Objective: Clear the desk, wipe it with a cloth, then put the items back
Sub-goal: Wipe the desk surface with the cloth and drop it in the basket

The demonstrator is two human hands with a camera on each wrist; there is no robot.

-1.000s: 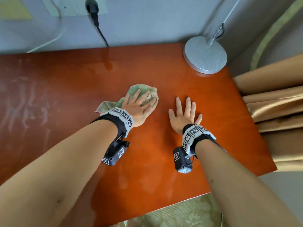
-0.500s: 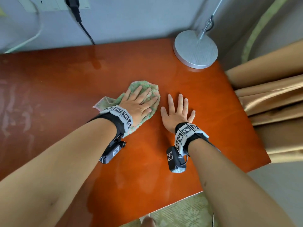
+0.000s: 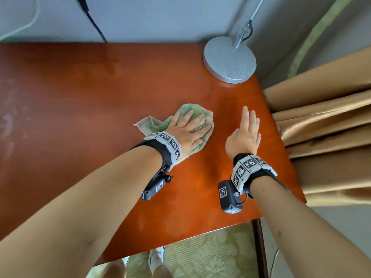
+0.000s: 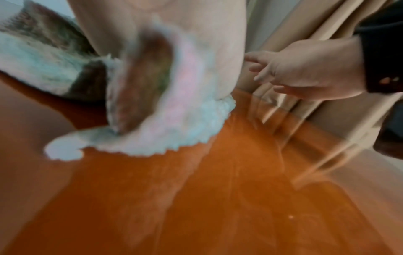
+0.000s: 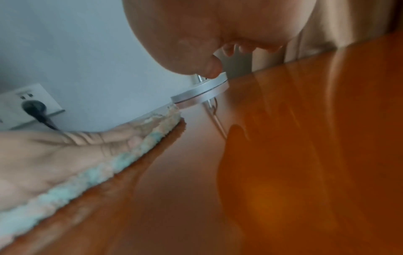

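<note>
The left hand (image 3: 188, 133) lay flat on the green terry cloth (image 3: 195, 113), its grip spread, fingers straight and fanned, palm pressing the cloth down onto the counter (image 3: 100, 93) without curling round it. In the right wrist view the same hand (image 5: 65, 151) showed side-on, its fingers lying along the top of the cloth (image 5: 91, 174), whose pale blue-green edge touched the wood. In the left wrist view the cloth (image 4: 185, 120) was bunched under the heel of the palm, blurred, with one corner trailing toward the near side.

The right hand (image 3: 244, 137) held nothing. Its grip was apart, fingers straight and close together, pointing toward the far edge. It was lifted off the counter and tilted on edge; the right wrist view showed a gap beneath it and its dark reflection in the polished wood. From the left wrist view this hand (image 4: 305, 74) hung in the air with loosely extended fingers, in front of the curtain.

The cloth sat around the middle of the counter, left of the right hand and apart from it. At the far right corner stood a round silver lamp base (image 3: 229, 59). Tan curtains (image 3: 325, 121) hung just beside the counter's right edge. A black plug cord (image 3: 94, 23) ran down the far wall.
</note>
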